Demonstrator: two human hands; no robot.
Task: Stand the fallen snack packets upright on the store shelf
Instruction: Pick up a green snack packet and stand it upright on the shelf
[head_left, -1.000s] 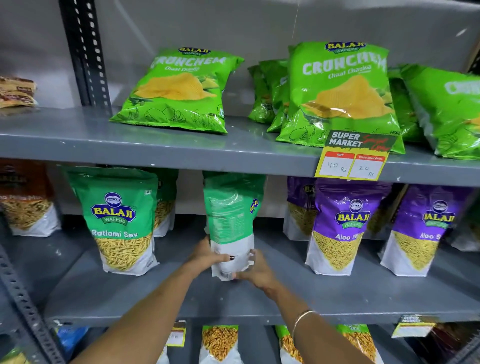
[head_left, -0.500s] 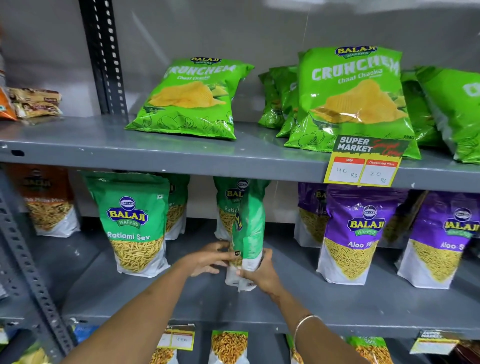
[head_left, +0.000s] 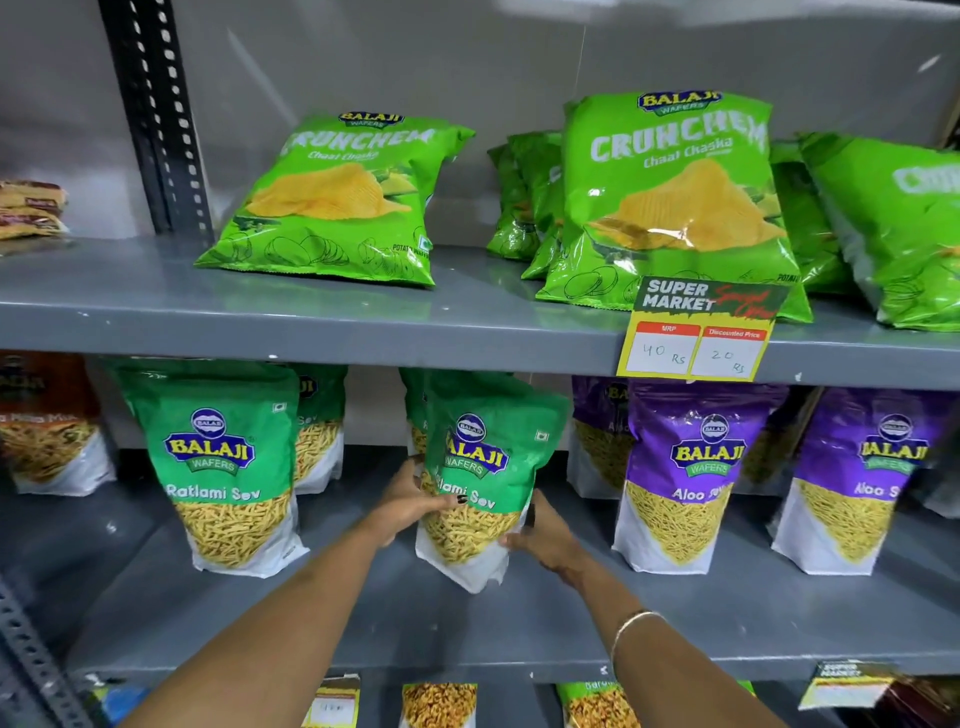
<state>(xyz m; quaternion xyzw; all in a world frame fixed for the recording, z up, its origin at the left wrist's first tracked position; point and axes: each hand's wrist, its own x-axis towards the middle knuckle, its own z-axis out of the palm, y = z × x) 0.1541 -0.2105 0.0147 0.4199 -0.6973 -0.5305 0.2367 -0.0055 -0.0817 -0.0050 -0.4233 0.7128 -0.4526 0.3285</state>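
Your left hand (head_left: 405, 506) and right hand (head_left: 545, 538) are clamped on either side of one green Ratlami Sev pouch (head_left: 480, 478), thumbs over its front, each grip closed on its lower half so the floppy pack cannot fold. The pouch faces you but leans, its base corner on the middle shelf (head_left: 519, 623) near the front edge, so it probably needs squaring and settling flat. Just left of it stands another Ratlami Sev pouch (head_left: 228, 467), upright; to its right, two purple Aloo Sev pouches (head_left: 685, 473) stand upright too. Behind it more green pouches fill the back row. On the shelf above it, the Crunchem packet (head_left: 337, 202) lies tilted back, likely next.
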